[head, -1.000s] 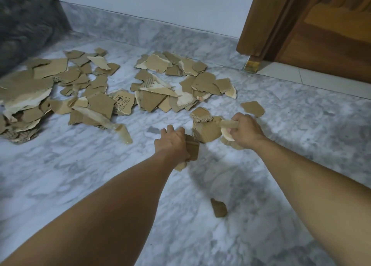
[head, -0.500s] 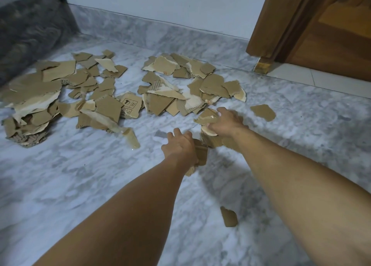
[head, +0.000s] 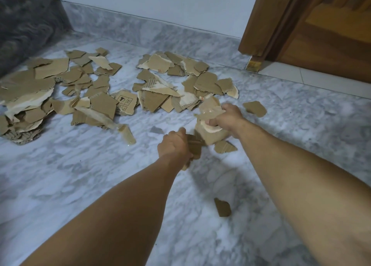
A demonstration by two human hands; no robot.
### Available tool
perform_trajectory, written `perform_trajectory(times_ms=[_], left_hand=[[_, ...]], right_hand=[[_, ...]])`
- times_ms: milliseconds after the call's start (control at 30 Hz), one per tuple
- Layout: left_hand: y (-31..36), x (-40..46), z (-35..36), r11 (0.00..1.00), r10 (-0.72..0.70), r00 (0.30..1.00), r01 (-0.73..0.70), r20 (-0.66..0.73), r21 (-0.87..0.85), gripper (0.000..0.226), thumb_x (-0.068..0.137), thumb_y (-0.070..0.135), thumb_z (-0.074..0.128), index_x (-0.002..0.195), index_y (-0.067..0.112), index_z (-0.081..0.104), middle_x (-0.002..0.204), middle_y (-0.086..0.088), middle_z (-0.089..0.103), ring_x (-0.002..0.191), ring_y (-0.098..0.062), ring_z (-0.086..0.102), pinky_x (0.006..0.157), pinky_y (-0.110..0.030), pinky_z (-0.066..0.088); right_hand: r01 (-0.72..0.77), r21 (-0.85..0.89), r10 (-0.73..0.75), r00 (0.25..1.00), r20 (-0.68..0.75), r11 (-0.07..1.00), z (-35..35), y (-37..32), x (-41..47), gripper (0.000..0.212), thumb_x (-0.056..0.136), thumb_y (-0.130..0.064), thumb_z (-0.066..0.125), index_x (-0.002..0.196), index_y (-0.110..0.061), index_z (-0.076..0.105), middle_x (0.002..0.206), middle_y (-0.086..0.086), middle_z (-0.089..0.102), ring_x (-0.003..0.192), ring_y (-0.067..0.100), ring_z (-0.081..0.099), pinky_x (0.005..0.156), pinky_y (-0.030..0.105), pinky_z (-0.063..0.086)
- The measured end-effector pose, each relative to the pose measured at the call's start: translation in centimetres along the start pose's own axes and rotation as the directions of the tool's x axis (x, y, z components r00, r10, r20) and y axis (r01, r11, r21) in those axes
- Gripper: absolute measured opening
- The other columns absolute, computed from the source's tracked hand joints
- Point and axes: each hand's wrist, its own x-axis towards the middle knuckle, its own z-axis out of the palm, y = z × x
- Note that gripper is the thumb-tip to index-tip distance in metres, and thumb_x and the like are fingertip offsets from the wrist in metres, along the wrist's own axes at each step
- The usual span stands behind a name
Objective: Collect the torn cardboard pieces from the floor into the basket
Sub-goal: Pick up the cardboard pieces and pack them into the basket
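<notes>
Torn brown cardboard pieces lie scattered over the marble floor [head: 80, 175] in two heaps, a left heap [head: 50, 97] and a middle heap [head: 176, 85]. My right hand [head: 226, 117] grips a bunch of cardboard pieces [head: 210, 133] just above the floor, at the near edge of the middle heap. My left hand [head: 174, 145] holds a few smaller brown pieces [head: 195, 147] right beside that bunch. Single pieces lie by my right hand [head: 255, 108], under my right wrist [head: 223, 146] and near my forearms [head: 222, 207]. No basket is in view.
A wooden door and frame [head: 301, 24] stand at the back right. A dark grey furry thing [head: 26, 24] fills the back left corner. A marble skirting [head: 160, 34] runs along the white wall.
My right hand drew back from the middle heap toward me with more cardboard in its grip. My left hand stayed close by with its pieces. The camera shifted slightly.
</notes>
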Motion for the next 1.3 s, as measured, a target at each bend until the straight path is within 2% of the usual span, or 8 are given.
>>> perform_trajectory(times_ms=[233, 333, 467, 600, 800, 1000, 1133, 1300], left_hand=[[-0.4, -2.1, -1.3, 0.992, 0.100, 0.972, -0.081, 0.214, -0.096, 0.050, 0.077, 0.032, 0.079, 0.112, 0.009, 0.052, 0.109, -0.007, 0.052, 0.096, -0.023, 0.051, 0.077, -0.033, 0.044], [0.7, -3.9, -1.3, 0.970, 0.243, 0.904, -0.236, 0.351, -0.064, 0.053, 0.074, 0.035, 0.081, 0.112, 0.010, 0.053, 0.108, -0.004, 0.051, 0.096, -0.022, 0.051, 0.075, -0.030, 0.042], [1.7, -6.6, 1.2, 0.872, 0.424, 0.799, -0.487, 0.426, 0.046, 0.057, 0.069, 0.037, 0.083, 0.111, 0.012, 0.055, 0.117, -0.005, 0.046, 0.104, -0.022, 0.045, 0.085, -0.033, 0.045], [2.0, -9.0, 3.8, 0.752, 0.596, 0.725, -0.655, 0.346, 0.077, 0.052, 0.068, 0.029, 0.083, 0.108, 0.014, 0.054, 0.123, -0.003, 0.043, 0.109, -0.023, 0.039, 0.090, -0.040, 0.045], [3.0, -10.8, 4.3, 0.809, 0.571, 0.756, -0.585, 0.318, -0.062, 0.032, 0.079, 0.001, 0.067, 0.090, 0.017, 0.041, 0.096, -0.004, 0.052, 0.082, -0.021, 0.051, 0.062, -0.028, 0.036], [2.3, -11.5, 4.3, 0.861, 0.506, 0.815, -0.495, 0.282, -0.116, 0.034, 0.074, 0.004, 0.072, 0.098, 0.017, 0.051, 0.103, -0.009, 0.064, 0.083, -0.023, 0.061, 0.056, -0.030, 0.050], [0.2, -11.2, 2.0, 0.879, 0.474, 0.839, -0.468, 0.268, -0.089, 0.033, 0.076, 0.004, 0.071, 0.102, 0.016, 0.054, 0.101, -0.006, 0.064, 0.088, -0.022, 0.061, 0.055, -0.023, 0.039], [-5.1, -8.7, -4.1, 0.950, 0.306, 0.933, -0.313, 0.189, 0.009, 0.042, 0.067, 0.005, 0.076, 0.068, 0.022, 0.038, 0.085, -0.001, 0.055, 0.078, -0.020, 0.055, 0.059, -0.027, 0.040]], right_hand=[[-0.022, 0.238, 0.035, 0.998, -0.050, 0.971, -4.3, 1.0, -1.7, 0.044, 0.082, -0.014, 0.079, 0.121, -0.010, 0.060, 0.112, -0.001, 0.064, 0.109, 0.018, 0.060, 0.084, 0.030, 0.046], [-0.053, 0.089, 0.041, 0.990, 0.134, 0.995, -5.2, 2.6, -2.3, 0.037, 0.074, -0.006, 0.083, 0.108, -0.011, 0.068, 0.103, 0.001, 0.071, 0.103, 0.019, 0.067, 0.073, 0.028, 0.053], [0.042, -0.277, 0.025, 0.972, 0.232, 0.960, -4.6, 4.2, -3.3, 0.078, 0.060, -0.016, 0.093, 0.130, -0.007, 0.059, 0.120, 0.005, 0.066, 0.112, 0.024, 0.063, 0.097, 0.037, 0.052], [0.157, -0.420, -0.060, 0.970, 0.236, 0.894, -2.8, 4.7, -4.3, 0.064, 0.062, -0.014, 0.091, 0.120, -0.014, 0.065, 0.111, 0.005, 0.066, 0.108, 0.025, 0.065, 0.079, 0.029, 0.052], [0.202, -0.560, -0.118, 0.976, 0.183, 0.804, -1.7, 3.9, -6.1, 0.048, 0.062, -0.022, 0.084, 0.107, -0.018, 0.069, 0.093, -0.003, 0.064, 0.087, 0.019, 0.062, 0.057, 0.022, 0.041], [0.140, -0.487, -0.047, 0.979, 0.198, 0.862, -1.3, 3.9, -6.8, 0.069, 0.065, -0.009, 0.082, 0.130, -0.004, 0.057, 0.122, 0.016, 0.065, 0.108, 0.030, 0.065, 0.090, 0.044, 0.057], [0.136, -0.377, -0.052, 0.973, 0.225, 0.916, -1.2, 2.0, -7.0, 0.046, 0.058, -0.003, 0.085, 0.100, -0.008, 0.068, 0.087, 0.008, 0.065, 0.076, 0.020, 0.064, 0.059, 0.024, 0.050], [0.213, -0.401, -0.097, 0.952, 0.289, 0.891, 0.6, -4.7, -7.3, 0.036, 0.055, -0.005, 0.088, 0.086, -0.001, 0.069, 0.080, 0.010, 0.067, 0.068, 0.022, 0.065, 0.057, 0.026, 0.049]])
